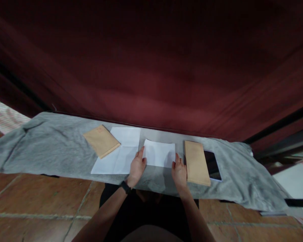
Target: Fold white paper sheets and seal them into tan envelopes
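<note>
Bare forearms [107,210], left hand [137,168] and right hand [179,171], fingers slightly apart, touching opposite edges of white sheet [159,154]

No text, label, brand, number or sign can be read anywhere.

A blank white sheet of paper [159,154], slightly curled, lies on gray cloth [63,148] between both hands [178,171].

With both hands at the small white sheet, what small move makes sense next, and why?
Probably a light smoothing of the white sheet against the grey cloth: its far edge looks slightly curved, and the left hand and right hand flank its opposite sides, fingers extended.
</note>
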The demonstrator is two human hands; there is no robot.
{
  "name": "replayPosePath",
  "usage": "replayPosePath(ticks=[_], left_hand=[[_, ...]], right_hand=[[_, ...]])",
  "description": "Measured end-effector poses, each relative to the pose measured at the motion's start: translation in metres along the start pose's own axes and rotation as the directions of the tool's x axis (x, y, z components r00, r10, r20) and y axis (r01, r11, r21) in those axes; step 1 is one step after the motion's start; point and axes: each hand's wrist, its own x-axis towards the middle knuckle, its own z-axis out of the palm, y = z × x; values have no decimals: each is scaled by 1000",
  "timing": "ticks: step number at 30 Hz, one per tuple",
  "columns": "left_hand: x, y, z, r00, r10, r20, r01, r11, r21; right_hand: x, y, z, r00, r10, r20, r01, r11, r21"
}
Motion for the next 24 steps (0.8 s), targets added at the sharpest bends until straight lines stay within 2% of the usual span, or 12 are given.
replayPosePath(ticks=[3, 6, 9, 11, 13, 15, 21, 24], left_hand=[[-3, 5, -2, 999, 32, -33, -28, 991, 128], [-3, 18, 6, 983, 176, -52, -161, 962, 221], [1, 34, 27, 951, 304, 52, -308, 925, 223], [6, 40, 43, 933, 328, 150, -356, 905, 232], [12, 41, 56, 924, 315, 218, -365, 895, 257], [17, 38, 62, 925, 297, 237, -358, 891, 279], [32, 25, 56, 956, 250, 154, -285, 915, 287], [37, 21, 54, 973, 194, 123, -223, 927, 300]], right_hand=[[0, 1, 0, 1000, -1, -19, 2, 1000, 30], [6, -11, 6, 999, -38, -35, 43, 989, 145], [16, -38, 20, 993, -121, 8, 111, 934, 340], [24, -54, 31, 987, -154, 51, 121, 908, 400], [31, -64, 39, 976, -195, 96, 145, 912, 382], [36, -65, 42, 966, -226, 128, 176, 931, 320], [41, -40, 44, 970, -215, 113, 208, 976, 65], [43, -28, 45, 983, -174, 66, 174, 985, -1]])
